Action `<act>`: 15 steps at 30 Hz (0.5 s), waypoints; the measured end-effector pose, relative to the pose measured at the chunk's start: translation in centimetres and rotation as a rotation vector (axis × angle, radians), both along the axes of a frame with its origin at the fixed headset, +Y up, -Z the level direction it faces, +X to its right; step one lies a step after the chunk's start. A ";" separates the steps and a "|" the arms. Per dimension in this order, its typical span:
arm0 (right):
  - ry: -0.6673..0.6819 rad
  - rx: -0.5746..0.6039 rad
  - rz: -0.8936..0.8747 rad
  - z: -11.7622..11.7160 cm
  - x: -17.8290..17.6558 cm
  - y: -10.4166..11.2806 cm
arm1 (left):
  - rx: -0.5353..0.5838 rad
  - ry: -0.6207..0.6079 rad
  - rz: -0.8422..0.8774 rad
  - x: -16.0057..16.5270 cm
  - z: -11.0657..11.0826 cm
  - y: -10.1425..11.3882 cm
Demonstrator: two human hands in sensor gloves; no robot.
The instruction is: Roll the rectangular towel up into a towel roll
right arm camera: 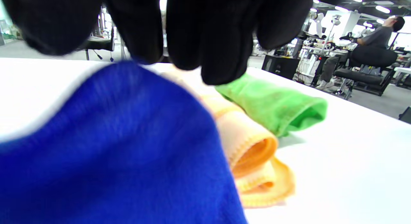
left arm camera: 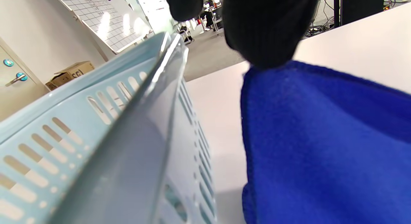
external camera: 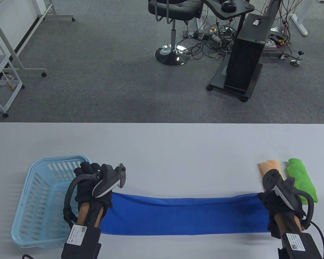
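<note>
Both hands, left hand [external camera: 93, 186] and right hand [external camera: 282, 205], grip the blue towel's [external camera: 186, 215] ends, stretched between basket [external camera: 40, 199] and rolled towels [external camera: 302, 180].

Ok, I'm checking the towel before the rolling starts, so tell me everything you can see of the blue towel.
The blue towel is a plain, deep-blue, fuzzy cloth, folded into a long band with a lengthwise fold line. It is stretched left to right near the table's front edge, unrolled. The left hand holds its left end beside the light-blue basket; the right hand holds its right end by the orange towel and green towel.
</note>
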State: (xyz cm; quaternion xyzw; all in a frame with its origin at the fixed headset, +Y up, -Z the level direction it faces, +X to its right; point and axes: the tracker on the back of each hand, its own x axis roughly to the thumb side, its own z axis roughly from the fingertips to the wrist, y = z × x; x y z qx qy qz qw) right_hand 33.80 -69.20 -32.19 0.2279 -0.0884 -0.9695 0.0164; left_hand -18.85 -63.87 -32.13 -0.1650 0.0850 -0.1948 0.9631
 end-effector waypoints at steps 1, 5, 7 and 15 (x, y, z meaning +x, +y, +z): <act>-0.001 -0.003 -0.008 0.1 0.0 0.2 | 0.003 -0.003 -0.004 0.0 0.0 0.1; -0.005 0.011 -0.030 0.6 -0.3 1.5 | 0.038 -0.029 0.013 0.4 0.6 1.1; 0.002 0.007 -0.036 0.9 -0.7 2.0 | 0.054 -0.046 0.018 0.7 0.8 1.6; 0.099 -0.013 -0.049 1.5 -3.8 3.0 | 0.062 -0.048 0.015 0.9 1.5 2.1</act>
